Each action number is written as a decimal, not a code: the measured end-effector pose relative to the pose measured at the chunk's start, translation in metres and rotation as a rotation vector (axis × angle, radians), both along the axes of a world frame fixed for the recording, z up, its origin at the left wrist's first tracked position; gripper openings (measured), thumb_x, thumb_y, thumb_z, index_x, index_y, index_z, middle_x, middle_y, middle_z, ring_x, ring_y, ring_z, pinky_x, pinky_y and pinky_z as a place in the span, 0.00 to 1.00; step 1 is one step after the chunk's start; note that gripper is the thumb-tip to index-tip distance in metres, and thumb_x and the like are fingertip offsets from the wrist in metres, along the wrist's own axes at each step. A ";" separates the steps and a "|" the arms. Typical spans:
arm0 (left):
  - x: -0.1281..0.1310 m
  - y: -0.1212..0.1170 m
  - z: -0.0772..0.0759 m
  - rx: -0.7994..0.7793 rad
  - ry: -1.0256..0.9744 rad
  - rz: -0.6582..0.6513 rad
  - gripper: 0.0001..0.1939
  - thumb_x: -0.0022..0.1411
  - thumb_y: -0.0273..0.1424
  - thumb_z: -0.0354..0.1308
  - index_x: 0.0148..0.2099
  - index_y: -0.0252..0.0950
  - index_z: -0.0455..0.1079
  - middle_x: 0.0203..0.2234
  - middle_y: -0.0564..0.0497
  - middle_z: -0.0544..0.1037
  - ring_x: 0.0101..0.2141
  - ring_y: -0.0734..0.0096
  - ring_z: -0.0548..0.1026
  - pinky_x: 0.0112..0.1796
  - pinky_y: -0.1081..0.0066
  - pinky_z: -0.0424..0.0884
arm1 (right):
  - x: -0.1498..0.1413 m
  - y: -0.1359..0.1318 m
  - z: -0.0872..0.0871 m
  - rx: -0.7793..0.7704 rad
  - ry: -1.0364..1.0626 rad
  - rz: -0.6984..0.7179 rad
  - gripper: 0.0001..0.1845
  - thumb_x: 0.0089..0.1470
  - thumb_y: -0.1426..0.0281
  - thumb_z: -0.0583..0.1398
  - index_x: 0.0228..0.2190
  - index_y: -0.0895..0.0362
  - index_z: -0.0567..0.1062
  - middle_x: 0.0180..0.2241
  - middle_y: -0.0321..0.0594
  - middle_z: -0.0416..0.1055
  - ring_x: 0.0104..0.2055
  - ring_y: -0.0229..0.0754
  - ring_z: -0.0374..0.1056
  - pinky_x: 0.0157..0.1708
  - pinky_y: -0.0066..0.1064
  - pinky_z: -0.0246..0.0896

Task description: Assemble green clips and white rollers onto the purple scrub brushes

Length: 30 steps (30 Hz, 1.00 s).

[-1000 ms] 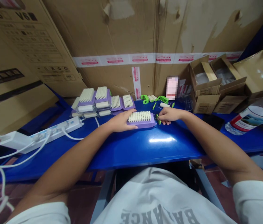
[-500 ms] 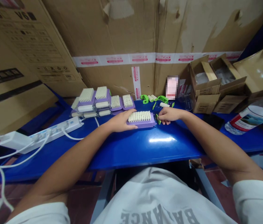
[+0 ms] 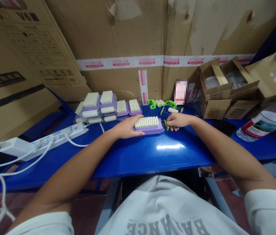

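Nothing is visibly changed — the purple brush [image 3: 148,126] is clasped by the left grip [image 3: 127,127], the green piece [image 3: 165,125], seemingly unattached, pinched by the right grip [image 3: 178,120].

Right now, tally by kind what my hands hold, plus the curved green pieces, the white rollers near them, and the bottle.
Purple bristled block in left hand: 1
Small green piece in right hand: 1
Curved green pieces: 2
White rollers: 3
Bottle: 1
Total: 8

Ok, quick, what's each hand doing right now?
Left hand: closed around one end of the purple bristled block.
Right hand: closed, pinching a small green piece.
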<state>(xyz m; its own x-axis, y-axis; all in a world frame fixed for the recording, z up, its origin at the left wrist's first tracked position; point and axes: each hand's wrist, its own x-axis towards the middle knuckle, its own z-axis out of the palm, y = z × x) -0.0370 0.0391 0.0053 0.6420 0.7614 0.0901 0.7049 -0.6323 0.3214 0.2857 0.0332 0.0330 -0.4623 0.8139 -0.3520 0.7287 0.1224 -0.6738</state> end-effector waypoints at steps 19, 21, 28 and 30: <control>0.001 -0.002 0.001 -0.002 0.007 -0.002 0.50 0.58 0.56 0.65 0.74 0.37 0.57 0.70 0.36 0.69 0.67 0.41 0.70 0.66 0.51 0.67 | 0.000 -0.001 0.001 -0.005 0.002 0.000 0.15 0.60 0.72 0.62 0.21 0.57 0.73 0.22 0.37 0.78 0.21 0.34 0.70 0.23 0.26 0.66; 0.001 -0.001 0.001 -0.002 0.006 -0.004 0.50 0.58 0.57 0.64 0.74 0.37 0.57 0.70 0.36 0.69 0.67 0.41 0.70 0.66 0.51 0.67 | 0.000 -0.002 0.001 -0.004 0.002 0.005 0.15 0.60 0.73 0.61 0.22 0.57 0.73 0.23 0.37 0.78 0.21 0.34 0.71 0.23 0.26 0.66; 0.000 0.000 -0.001 0.009 0.003 -0.011 0.50 0.58 0.57 0.64 0.74 0.38 0.57 0.70 0.37 0.68 0.67 0.41 0.70 0.66 0.51 0.67 | 0.000 -0.001 0.001 -0.002 0.000 0.012 0.13 0.58 0.70 0.62 0.22 0.57 0.74 0.23 0.37 0.78 0.22 0.34 0.71 0.23 0.25 0.66; 0.000 0.000 0.000 0.008 0.003 -0.008 0.50 0.58 0.57 0.64 0.74 0.38 0.57 0.70 0.37 0.68 0.67 0.41 0.70 0.66 0.51 0.67 | 0.000 -0.001 0.000 -0.006 0.003 0.015 0.13 0.58 0.68 0.63 0.22 0.57 0.74 0.23 0.38 0.78 0.22 0.34 0.71 0.23 0.26 0.66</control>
<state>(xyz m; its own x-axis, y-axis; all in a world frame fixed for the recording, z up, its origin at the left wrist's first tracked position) -0.0372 0.0393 0.0048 0.6480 0.7558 0.0941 0.7011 -0.6402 0.3140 0.2860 0.0324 0.0334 -0.4755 0.8046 -0.3557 0.7250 0.1294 -0.6765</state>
